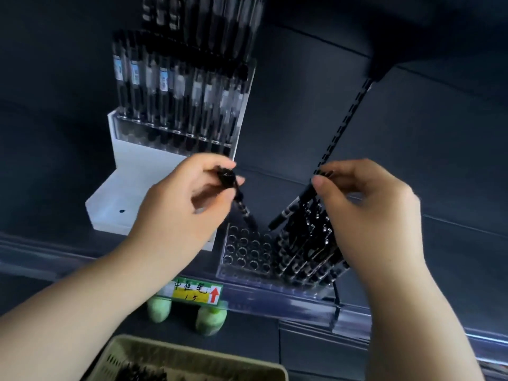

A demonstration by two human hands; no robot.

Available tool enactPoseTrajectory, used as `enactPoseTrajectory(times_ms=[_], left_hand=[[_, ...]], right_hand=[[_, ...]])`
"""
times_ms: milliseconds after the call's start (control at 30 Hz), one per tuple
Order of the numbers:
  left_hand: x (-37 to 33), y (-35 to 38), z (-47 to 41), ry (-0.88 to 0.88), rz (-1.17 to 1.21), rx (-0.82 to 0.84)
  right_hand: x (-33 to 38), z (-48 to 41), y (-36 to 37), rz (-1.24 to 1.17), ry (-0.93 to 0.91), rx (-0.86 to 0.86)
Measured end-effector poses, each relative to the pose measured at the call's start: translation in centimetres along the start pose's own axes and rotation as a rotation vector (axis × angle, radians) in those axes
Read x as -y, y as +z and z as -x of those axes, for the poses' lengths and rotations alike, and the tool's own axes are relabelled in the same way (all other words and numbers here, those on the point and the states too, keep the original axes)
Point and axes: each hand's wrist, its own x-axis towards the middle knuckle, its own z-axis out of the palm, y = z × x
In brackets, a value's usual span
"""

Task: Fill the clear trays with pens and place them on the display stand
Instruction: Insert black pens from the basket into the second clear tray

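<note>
Risk note, tray part-filled. Clear tray point(244, 253) sits near the shelf edge at lower centre of the frame; its right half is packed with black pens point(308, 248), its left half shows open holes. Your left hand point(181, 204) pinches 1 loose pen point(243, 206) by the cap end between thumb and fingertips. The tip slants down toward the back row of empty holes; I cannot tell if it is seated. Your right hand point(368, 204) has thumb and forefinger closed on the top of a leaning pen point(291, 210) at the edge of the packed cluster. White display stand point(123, 199) is left of centre, with 1 filled tray point(176, 133) on its upper step.

Likely failures:
- Slanted entry: the tip skids off a hole rim and the pen drops.
- Leaning pen levers its neighbours and tips them out.
- A push from either hand slides the tray toward the shelf lip, since neither hand steadies it.
</note>
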Motion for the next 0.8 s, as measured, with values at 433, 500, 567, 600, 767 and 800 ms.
enactPoseTrajectory(times_ms=[433,500,567,600,767,800], left_hand=[[3.2,-0.1,-0.9,-0.137,0.053,-0.1],[3.2,0.0,-0.8,-0.118,0.053,-0.097],[3.1,0.1,-0.5,-0.101,0.065,-0.083],[3.1,0.2,-0.4,-0.101,0.08,-0.076],[3.1,0.6,-0.2,-0.089,0.133,-0.059],[3.0,0.7,-0.3,-0.084,0.139,-0.057]], right_hand=[[-1.4,-0.4,3.0,0.292,-0.009,0.113],[-1.3,-0.3,3.2,0.336,-0.064,0.107],[-1.3,-0.4,3.3,0.369,-0.086,0.104],[-1.4,-0.5,3.3,0.379,-0.092,0.1],[-1.9,-0.6,3.1,0.359,-0.093,0.061],[-2.0,-0.5,3.1,0.346,-0.103,0.05]])
